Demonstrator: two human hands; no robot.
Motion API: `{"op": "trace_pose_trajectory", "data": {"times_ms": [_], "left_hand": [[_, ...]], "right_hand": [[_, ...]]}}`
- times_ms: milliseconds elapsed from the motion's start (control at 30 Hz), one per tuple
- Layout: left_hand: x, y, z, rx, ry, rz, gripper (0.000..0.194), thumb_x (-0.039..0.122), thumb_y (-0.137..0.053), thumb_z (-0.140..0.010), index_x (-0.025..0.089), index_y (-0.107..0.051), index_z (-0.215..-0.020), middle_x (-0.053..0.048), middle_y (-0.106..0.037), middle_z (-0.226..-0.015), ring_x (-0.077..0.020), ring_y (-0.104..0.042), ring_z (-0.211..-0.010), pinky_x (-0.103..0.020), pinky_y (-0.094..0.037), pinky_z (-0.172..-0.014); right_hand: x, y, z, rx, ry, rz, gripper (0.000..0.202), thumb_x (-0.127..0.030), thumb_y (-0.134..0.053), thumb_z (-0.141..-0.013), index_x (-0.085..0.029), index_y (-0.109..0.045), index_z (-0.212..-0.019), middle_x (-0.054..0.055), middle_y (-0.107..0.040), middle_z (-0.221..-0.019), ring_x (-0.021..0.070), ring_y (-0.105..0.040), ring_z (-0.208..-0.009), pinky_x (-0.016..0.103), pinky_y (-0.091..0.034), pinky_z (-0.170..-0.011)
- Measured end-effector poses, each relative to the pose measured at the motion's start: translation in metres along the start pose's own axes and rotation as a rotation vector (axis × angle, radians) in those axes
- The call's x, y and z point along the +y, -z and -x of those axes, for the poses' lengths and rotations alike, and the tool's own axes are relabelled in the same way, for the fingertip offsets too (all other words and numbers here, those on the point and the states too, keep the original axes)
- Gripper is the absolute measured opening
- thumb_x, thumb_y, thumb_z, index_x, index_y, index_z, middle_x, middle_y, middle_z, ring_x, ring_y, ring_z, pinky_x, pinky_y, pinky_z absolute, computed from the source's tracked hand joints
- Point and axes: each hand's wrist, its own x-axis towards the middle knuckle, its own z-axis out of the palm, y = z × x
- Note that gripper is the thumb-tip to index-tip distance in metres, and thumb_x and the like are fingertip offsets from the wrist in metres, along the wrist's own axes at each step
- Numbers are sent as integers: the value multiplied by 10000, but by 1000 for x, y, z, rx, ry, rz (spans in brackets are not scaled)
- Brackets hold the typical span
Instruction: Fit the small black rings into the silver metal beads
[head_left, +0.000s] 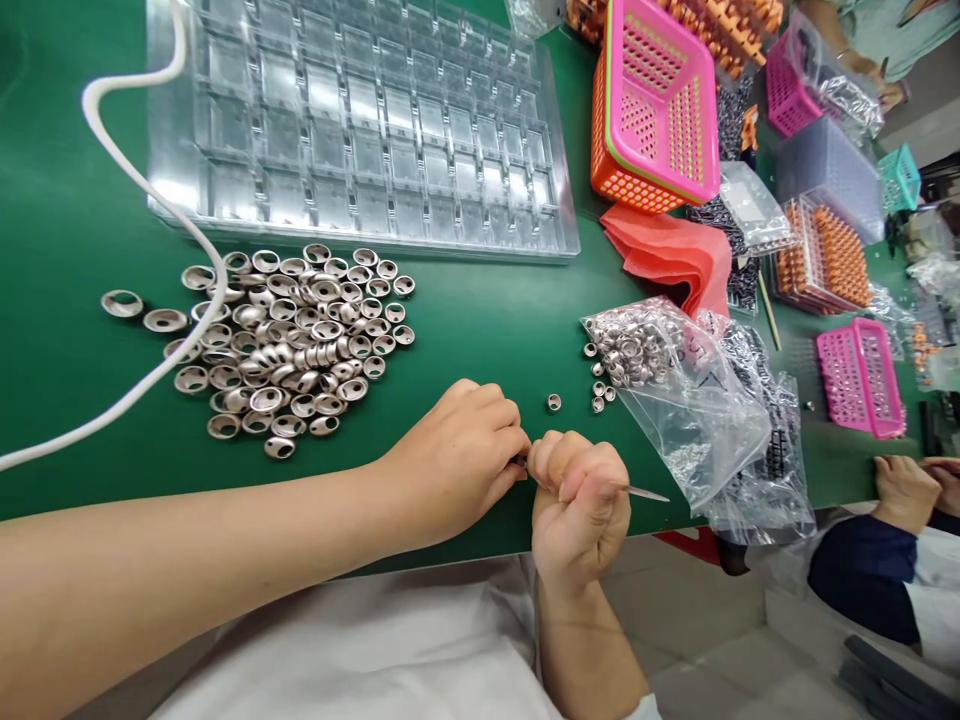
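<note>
My left hand (461, 460) is closed in a pinch at the table's front edge, its fingertips around a small part that is mostly hidden. Touching or nearly touching it, my right hand (581, 495) is wrapped round a thin pointed metal tool (649, 494), whose tip sticks out to the right. Left of my hands lies a heap of silvery metal rings (300, 340) with holes in their sides. One loose ring (553, 402) sits just above my right hand. Several more lie by a clear plastic bag (645, 345) full of small metal rings.
Behind the heap stands a clear compartment tray (367, 130). A white cable (142, 185) crosses the left side. Stacked pink and orange baskets (660, 185), a red cloth (667, 250) and a pink basket (862, 380) stand right. A co-worker's hands (907, 490) show at the far right.
</note>
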Motion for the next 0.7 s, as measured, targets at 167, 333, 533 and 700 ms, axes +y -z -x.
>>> {"op": "trace_pose_trajectory", "data": {"times_ms": [167, 333, 533, 700], "left_hand": [[0, 0, 0, -9, 13, 5, 102, 177, -656, -928, 188, -705, -839, -9, -635, -814, -186, -522, -824, -364, -323, -765], [1, -1, 0, -14, 20, 9, 153, 181, -618, -943, 184, -691, -808, -18, -636, -808, -192, -522, -823, -373, -319, -761], [2, -2, 1, 6, 19, 14, 191, 176, -597, -958, 177, -680, -786, -18, -623, -782, -192, -505, -795, -370, -311, -738], [2, -2, 1, 35, 10, 16, 236, 168, -554, -980, 181, -669, -774, -19, -615, -771, -193, -489, -786, -376, -309, -737]], "right_hand": [[1, -2, -2, 33, -29, 0, 446, -408, -383, -1064, -226, -351, -658, -74, -261, -584, 90, -296, -472, 253, -279, -470], [2, -4, -1, 27, 19, 35, 452, -393, -392, -1055, -224, -304, -645, -76, -233, -581, 85, -274, -461, 252, -267, -460], [4, 0, 4, -3, -6, 45, 424, -369, -348, -1063, -232, -304, -664, -63, -235, -610, 102, -280, -502, 268, -273, -480], [5, 4, 8, -39, -6, 92, 398, -363, -314, -1065, -242, -304, -686, -58, -224, -637, 113, -283, -518, 279, -286, -491]]}}
